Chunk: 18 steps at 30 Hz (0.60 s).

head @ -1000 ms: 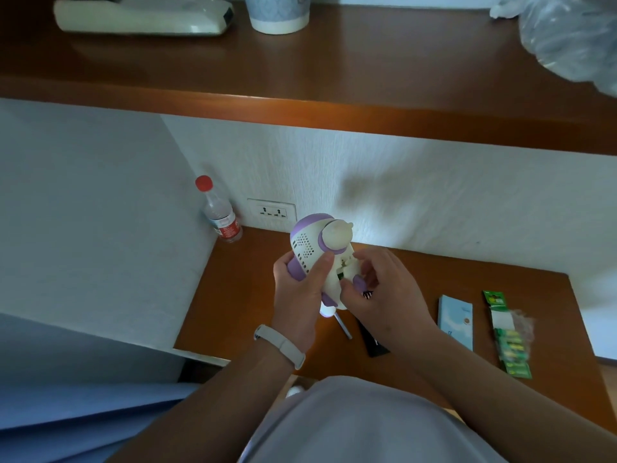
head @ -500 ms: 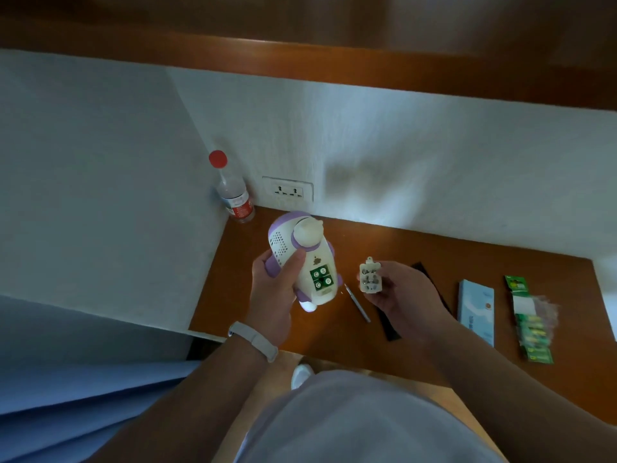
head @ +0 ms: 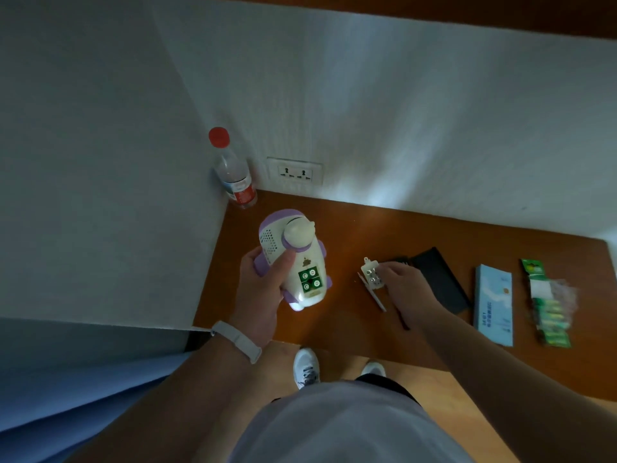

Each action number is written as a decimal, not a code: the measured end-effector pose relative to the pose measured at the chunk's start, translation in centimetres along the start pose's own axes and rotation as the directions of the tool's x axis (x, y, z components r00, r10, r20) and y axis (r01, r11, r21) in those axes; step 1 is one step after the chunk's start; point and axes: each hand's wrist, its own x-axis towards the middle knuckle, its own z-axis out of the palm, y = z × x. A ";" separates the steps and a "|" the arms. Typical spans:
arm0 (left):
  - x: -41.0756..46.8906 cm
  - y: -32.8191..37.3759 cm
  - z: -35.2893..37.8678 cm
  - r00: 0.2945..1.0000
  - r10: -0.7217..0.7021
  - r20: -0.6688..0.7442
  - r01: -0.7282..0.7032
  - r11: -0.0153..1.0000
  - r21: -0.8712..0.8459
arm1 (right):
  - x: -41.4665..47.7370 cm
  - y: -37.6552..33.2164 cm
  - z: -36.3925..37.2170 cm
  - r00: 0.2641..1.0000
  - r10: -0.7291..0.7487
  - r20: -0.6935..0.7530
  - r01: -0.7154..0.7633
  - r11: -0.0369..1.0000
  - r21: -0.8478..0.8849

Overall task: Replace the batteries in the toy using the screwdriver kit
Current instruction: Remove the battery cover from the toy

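Observation:
My left hand (head: 263, 289) grips the white and purple toy (head: 293, 259) above the wooden desk (head: 350, 325). The toy's open battery bay faces up and shows green batteries (head: 310, 280). My right hand (head: 405, 289) pinches the small white battery cover (head: 371, 273) low over the desk, right of the toy. A thin screwdriver (head: 374, 294) lies on the desk just under the cover. The black screwdriver kit case (head: 440, 282) lies open behind my right hand. A green pack of new batteries (head: 546, 305) sits at the far right.
A red-capped plastic bottle (head: 233, 172) stands in the back left corner beside a wall socket (head: 294, 171). A light blue booklet (head: 494, 309) lies between the case and the battery pack. A wooden shelf edge (head: 467, 15) runs overhead. My shoes (head: 305, 367) show below the desk edge.
My right hand pulled the battery cover off the toy and carried it right and down toward the desk. The left hand kept hold of the toy, battery bay now exposed. The view tilted downward.

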 end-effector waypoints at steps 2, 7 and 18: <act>0.5 -0.1 -0.2 1.000 -0.006 0.003 0.006 1.000 0.001 | 1.4 -0.3 0.3 0.995 -0.096 -0.001 0.095 0.989 -0.116; 1.5 -0.6 -0.5 1.000 -0.015 0.026 0.015 1.000 0.012 | 6.0 -0.7 1.2 0.973 -0.231 0.028 0.224 0.899 -0.377; 2.5 -1.2 -0.8 0.999 -0.038 0.023 0.038 0.999 0.020 | 10.4 -1.3 2.0 0.962 -0.259 0.089 0.244 0.662 -0.709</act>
